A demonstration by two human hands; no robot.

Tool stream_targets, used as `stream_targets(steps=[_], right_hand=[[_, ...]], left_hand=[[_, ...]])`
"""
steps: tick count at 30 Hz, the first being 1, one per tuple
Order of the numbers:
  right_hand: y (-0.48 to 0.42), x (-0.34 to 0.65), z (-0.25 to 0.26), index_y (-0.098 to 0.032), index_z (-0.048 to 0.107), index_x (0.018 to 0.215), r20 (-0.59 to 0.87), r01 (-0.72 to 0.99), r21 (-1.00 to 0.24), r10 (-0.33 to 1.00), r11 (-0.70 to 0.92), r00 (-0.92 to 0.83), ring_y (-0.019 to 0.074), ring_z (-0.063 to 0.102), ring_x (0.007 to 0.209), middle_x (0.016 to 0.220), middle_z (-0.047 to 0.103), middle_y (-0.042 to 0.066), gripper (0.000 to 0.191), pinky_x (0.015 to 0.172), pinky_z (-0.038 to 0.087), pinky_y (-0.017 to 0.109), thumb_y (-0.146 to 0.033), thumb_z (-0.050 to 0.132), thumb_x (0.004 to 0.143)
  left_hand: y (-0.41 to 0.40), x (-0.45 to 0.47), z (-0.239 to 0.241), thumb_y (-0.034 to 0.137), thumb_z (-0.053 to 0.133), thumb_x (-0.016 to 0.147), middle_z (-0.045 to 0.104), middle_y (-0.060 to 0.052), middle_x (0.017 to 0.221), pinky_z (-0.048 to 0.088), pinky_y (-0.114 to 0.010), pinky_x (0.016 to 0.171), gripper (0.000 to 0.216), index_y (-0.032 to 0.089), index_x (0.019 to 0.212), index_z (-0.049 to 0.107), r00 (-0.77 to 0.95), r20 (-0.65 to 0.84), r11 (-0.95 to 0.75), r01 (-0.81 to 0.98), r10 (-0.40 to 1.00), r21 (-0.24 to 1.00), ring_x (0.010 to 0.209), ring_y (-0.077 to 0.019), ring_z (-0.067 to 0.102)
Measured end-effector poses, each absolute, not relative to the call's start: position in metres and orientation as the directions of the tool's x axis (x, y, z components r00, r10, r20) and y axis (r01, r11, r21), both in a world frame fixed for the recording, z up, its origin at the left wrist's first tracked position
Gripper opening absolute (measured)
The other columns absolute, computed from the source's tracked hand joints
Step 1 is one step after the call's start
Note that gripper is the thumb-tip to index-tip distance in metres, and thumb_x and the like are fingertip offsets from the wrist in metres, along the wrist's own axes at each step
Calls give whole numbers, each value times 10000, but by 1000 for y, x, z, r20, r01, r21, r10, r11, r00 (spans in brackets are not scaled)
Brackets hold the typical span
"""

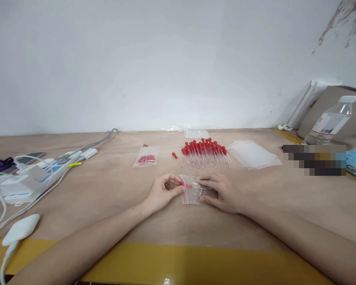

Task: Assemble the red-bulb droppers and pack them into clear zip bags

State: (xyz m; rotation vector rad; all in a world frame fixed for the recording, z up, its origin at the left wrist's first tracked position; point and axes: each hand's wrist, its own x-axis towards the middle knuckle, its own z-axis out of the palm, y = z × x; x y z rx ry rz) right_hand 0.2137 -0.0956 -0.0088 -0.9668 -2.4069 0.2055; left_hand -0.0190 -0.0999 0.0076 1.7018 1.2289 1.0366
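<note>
My left hand [163, 192] pinches the red end of a dropper [186, 185] at the mouth of a small clear zip bag [192, 194] lying on the table. My right hand [222, 192] holds the bag's right side, fingers curled on the plastic. Just behind them lies a pile of several red-bulbed glass droppers [204, 152], with one stray dropper [176, 157] to its left. A filled zip bag of droppers [146, 156] rests further left.
A stack of clear zip bags [253, 154] lies right of the pile. A power strip, chargers and white cables [32, 174] crowd the left side. A water bottle [332, 120] and a cardboard box [323, 103] stand at the far right. Yellow tape [178, 263] edges the wooden table [106, 190].
</note>
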Motion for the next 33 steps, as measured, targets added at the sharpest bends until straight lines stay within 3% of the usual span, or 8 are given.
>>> stream_targets(steps=[5,14,19,22,28,31,33], right_hand=[[-93,228,2,-258,508,1201,341,642,-306,711,703,-615,279,458,1085,1219,500,93,527,906,313,483,-530,515,750],[-85,232,-5,-261,489,1221,271,607,-362,703,707,-657,249,421,1149,1251,492,63,543,978,264,449,-535,510,753],[-87,227,-5,-264,508,1205,295,613,-380,718,693,-630,258,436,1129,1221,512,74,537,952,300,450,-538,521,743],[-86,234,-5,-257,498,1216,273,600,-412,721,686,-637,262,422,1146,1243,491,79,576,965,302,450,-545,549,719],[-82,245,-6,-243,488,1226,240,579,-466,726,669,-644,255,416,1162,1258,482,78,591,974,329,426,-539,554,719],[-81,245,-6,-235,492,1224,247,578,-458,721,675,-647,253,422,1160,1255,484,84,582,974,334,424,-532,550,726],[-81,245,-6,-234,489,1226,249,577,-450,716,682,-652,255,423,1159,1254,484,89,576,970,338,431,-526,546,732]], left_hand=[[-94,-27,3,278,642,653,461,51,537,305,-184,476,194,138,769,575,204,199,-267,405,959,874,484,-61,374],[-93,-27,-7,336,636,681,486,38,568,333,-188,486,198,155,715,563,284,234,-352,502,930,790,517,-75,413],[-95,-30,5,305,679,638,609,-18,789,417,-247,687,184,160,721,603,438,264,-470,475,859,744,769,-147,543],[-94,-35,9,270,705,601,617,-30,859,419,-281,760,255,164,803,590,464,271,-496,478,843,725,832,-169,549],[-90,-44,4,251,638,685,638,-57,995,370,-345,879,114,201,781,673,538,257,-555,515,803,653,988,-202,512],[-85,-47,4,261,605,707,648,-58,969,397,-326,845,115,189,765,673,542,228,-523,485,809,701,931,-186,550],[-74,-51,6,290,581,721,658,-56,872,432,-299,761,145,173,760,657,454,221,-450,493,863,744,814,-169,583]])
